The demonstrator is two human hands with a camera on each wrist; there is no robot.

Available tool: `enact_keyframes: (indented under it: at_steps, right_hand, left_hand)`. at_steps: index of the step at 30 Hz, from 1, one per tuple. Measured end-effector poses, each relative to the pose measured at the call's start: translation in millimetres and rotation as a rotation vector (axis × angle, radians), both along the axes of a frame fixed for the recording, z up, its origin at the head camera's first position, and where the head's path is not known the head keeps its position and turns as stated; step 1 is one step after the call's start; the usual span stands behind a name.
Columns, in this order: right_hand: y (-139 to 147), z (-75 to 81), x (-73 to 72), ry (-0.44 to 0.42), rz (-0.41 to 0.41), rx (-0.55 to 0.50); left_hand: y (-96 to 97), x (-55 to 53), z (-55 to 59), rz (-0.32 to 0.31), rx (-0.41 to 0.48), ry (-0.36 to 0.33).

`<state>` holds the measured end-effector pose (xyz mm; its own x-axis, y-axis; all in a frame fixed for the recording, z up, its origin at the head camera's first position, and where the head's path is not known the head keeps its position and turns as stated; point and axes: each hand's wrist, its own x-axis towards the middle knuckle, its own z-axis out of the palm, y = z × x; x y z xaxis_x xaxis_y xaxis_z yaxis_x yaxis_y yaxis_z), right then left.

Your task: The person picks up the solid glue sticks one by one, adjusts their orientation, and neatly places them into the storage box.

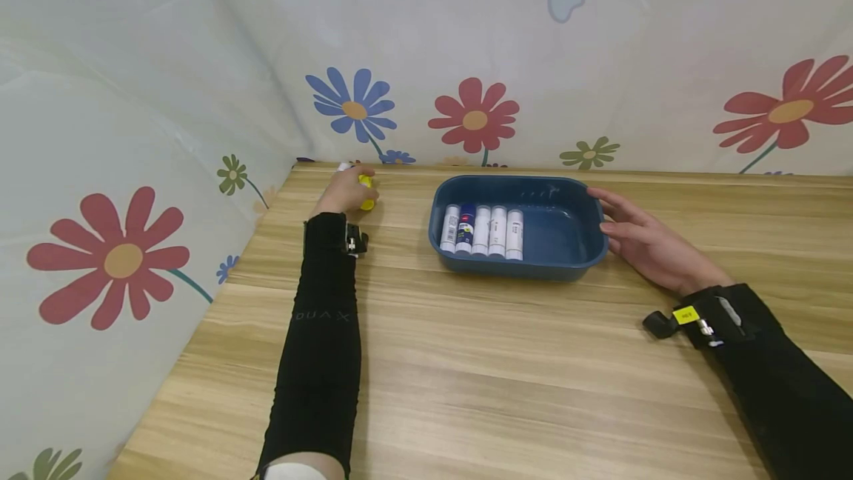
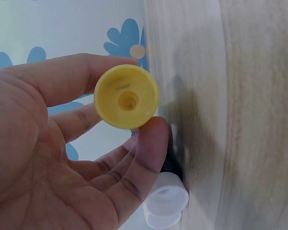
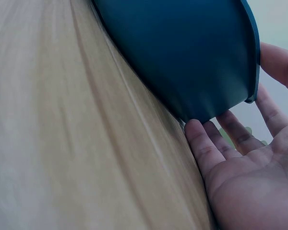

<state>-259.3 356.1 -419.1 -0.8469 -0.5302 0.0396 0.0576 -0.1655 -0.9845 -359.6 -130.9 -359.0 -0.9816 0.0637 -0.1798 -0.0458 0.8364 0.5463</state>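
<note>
My left hand point(image 1: 343, 191) is near the table's back left edge, pinching a yellow tube point(image 2: 126, 97) between thumb and fingers. The tube's round hollow end, with a small hole in its centre, faces the wrist camera; the fingers hide much of its side. Just beyond that hand lies a white round-ended thing point(image 2: 166, 200) with a black ribbed part next to it. On the right, my right hand point(image 1: 649, 247) touches the end of a blue plastic bin point(image 1: 566, 271), its fingers fairly straight against the outer wall and rim. Several glue sticks point(image 1: 481, 230) lie side by side in the bin's left part.
The bin stands on a wood-grain table point(image 1: 466, 361). Behind and to the left hangs a pale curtain point(image 1: 566, 80) printed with flowers, meeting the table's back edge close to the left hand.
</note>
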Motion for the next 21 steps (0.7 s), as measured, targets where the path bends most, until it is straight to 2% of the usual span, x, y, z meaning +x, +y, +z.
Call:
enact_keyframes:
  at_steps: [21]
  right_hand:
    - [0.0, -1.2, -0.2, 0.004, -0.001, 0.001]
  left_hand:
    - [2.4, 0.5, 2.1, -0.014, -0.003, 0.004]
